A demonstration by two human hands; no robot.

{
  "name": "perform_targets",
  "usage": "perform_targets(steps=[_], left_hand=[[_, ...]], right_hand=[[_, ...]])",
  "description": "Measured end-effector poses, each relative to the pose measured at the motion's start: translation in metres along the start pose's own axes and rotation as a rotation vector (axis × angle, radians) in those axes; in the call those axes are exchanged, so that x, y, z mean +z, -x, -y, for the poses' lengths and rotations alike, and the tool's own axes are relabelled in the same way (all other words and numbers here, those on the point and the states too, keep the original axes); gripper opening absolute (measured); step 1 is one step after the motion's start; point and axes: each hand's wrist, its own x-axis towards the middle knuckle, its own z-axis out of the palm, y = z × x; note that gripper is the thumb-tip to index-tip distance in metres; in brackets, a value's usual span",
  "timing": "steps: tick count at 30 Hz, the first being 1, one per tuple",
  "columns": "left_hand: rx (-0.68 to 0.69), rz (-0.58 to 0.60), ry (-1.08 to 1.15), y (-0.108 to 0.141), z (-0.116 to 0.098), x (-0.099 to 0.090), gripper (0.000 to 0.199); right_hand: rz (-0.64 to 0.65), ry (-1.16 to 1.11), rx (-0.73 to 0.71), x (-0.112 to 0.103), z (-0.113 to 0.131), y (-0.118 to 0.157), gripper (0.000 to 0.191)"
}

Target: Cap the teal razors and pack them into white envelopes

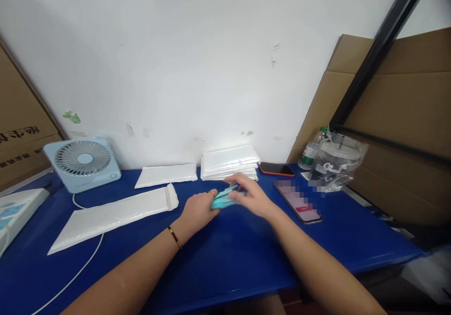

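Observation:
A thin bundle of teal, flat, flexible pieces (221, 199) is held just above the blue table; blur hides exactly what they are. My left hand (199, 210) is closed around the bundle's left end, thumb on top. At the other end is my right hand (252, 195), its thumb and bent fingers around the upper layers, slightly blurred. Behind my hands lies a stack of white padded mailers (229, 160). To the left, one white mailer (165, 173) lies flat near the wall, and a longer mailer (116, 216) with its flap end toward me lies closer.
A light blue fan (84, 162) stands at the left, its white cable (88, 258) crossing the table. On the right are a red-edged phone (276, 169), a lit phone (299, 202), a bottle (312, 150) and a bagged cup (336, 162). Cardboard (405, 99) stands along the right side.

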Motion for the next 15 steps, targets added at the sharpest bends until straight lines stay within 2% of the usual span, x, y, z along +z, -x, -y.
perform_targets(steps=[2, 3, 6, 8, 9, 11, 12, 13, 15], left_hand=[[0.026, -0.022, 0.083, 0.0, -0.002, 0.001, 0.015], [0.048, -0.026, 0.126, 0.0, -0.003, 0.002, 0.015], [0.082, -0.021, 0.169, 0.001, -0.002, 0.004, 0.016], [0.053, -0.022, 0.072, 0.002, -0.001, 0.004, 0.017], [0.029, -0.019, 0.003, 0.003, 0.0, 0.002, 0.018], [-0.012, -0.009, -0.112, 0.005, -0.002, -0.002, 0.018], [-0.017, -0.004, -0.144, 0.006, -0.004, -0.004, 0.018], [-0.01, -0.004, -0.16, 0.007, -0.007, -0.007, 0.017], [0.006, -0.018, -0.173, 0.008, -0.012, -0.011, 0.017]], right_hand=[[-0.148, -0.105, -0.008, 0.006, 0.004, -0.002, 0.034], [-0.164, -0.122, -0.023, 0.011, 0.006, -0.002, 0.036], [-0.097, -0.047, -0.058, 0.02, 0.01, -0.001, 0.036], [-0.09, 0.122, -0.045, 0.021, 0.013, 0.001, 0.036], [-0.08, 0.227, -0.041, 0.02, 0.014, 0.002, 0.045], [0.004, 0.426, -0.021, 0.02, 0.014, 0.003, 0.072], [0.077, 0.501, 0.012, 0.021, 0.014, 0.003, 0.076], [0.156, 0.561, 0.065, 0.023, 0.013, 0.003, 0.071], [0.261, 0.655, 0.184, 0.029, 0.01, 0.001, 0.046]])
